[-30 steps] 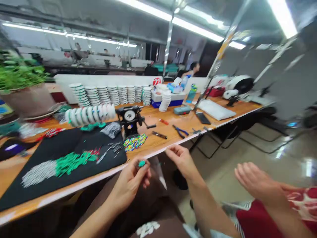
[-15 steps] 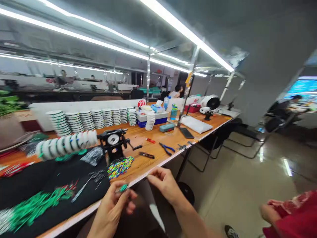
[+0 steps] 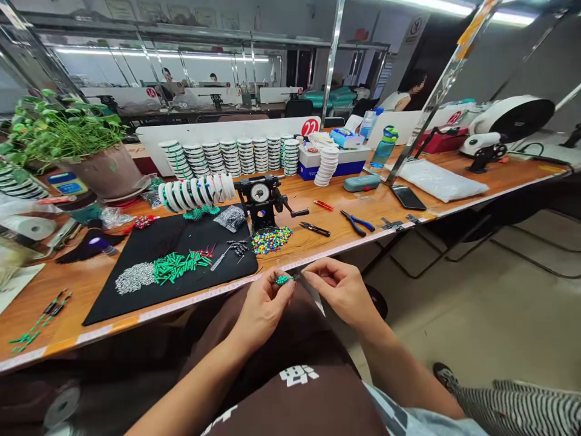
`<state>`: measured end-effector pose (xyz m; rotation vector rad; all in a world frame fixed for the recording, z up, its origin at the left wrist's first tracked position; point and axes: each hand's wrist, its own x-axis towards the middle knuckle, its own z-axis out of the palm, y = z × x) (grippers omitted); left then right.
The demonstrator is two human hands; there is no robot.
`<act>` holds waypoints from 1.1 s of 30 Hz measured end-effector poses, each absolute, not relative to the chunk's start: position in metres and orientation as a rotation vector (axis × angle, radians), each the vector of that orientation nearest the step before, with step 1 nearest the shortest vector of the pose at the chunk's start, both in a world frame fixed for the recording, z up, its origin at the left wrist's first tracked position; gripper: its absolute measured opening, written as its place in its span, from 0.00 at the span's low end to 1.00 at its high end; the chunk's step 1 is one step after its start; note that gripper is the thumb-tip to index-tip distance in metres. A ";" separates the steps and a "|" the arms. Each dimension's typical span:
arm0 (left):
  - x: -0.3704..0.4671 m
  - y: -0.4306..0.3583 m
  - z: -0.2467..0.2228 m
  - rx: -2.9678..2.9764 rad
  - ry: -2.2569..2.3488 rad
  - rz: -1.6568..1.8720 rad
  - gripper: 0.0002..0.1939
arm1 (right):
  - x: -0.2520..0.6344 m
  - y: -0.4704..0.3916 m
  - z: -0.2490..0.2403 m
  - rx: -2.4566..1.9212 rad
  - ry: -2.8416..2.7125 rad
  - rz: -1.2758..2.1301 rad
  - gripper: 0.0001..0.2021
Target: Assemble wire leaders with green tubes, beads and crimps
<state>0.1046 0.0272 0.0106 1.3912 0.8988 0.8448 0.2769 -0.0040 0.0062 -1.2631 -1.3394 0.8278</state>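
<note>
My left hand [image 3: 265,306] pinches a small green beaded piece [image 3: 282,280] above my lap, just off the table's front edge. Close on its right, the thumb and forefinger of my right hand [image 3: 338,290] are pressed together near the end of that piece; whatever lies between them is too small to make out. Beyond my hands is a pile of multicoloured beads [image 3: 272,240] beside a black hand-cranked winder [image 3: 261,203] carrying white spools [image 3: 195,192]. Green tubes [image 3: 179,266] and silvery pieces [image 3: 135,278] lie on a black mat [image 3: 109,303].
Blue-handled pliers [image 3: 357,223], black snips [image 3: 315,229] and a red tool [image 3: 324,205] lie on the wooden table [image 3: 299,248]. Behind stand stacked spools [image 3: 245,157], a potted plant [image 3: 102,163] and a bottle [image 3: 384,147]. A person's striped clothing [image 3: 521,402] shows at the lower right.
The head view has turned down and left, bringing the plant and my lap into sight. Both hands appear nearer each other, with the green piece still in my left hand.
</note>
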 end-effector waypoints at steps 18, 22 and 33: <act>0.105 0.014 0.004 1.751 1.022 0.801 0.08 | 0.282 -0.021 -0.006 -1.322 -1.499 0.846 0.08; 0.108 0.013 0.004 1.780 1.051 0.824 0.07 | 0.283 -0.022 -0.009 -1.343 -1.468 0.842 0.09; 0.109 0.009 0.013 1.775 1.070 0.810 0.06 | 0.293 -0.018 -0.019 -1.241 -1.379 0.878 0.07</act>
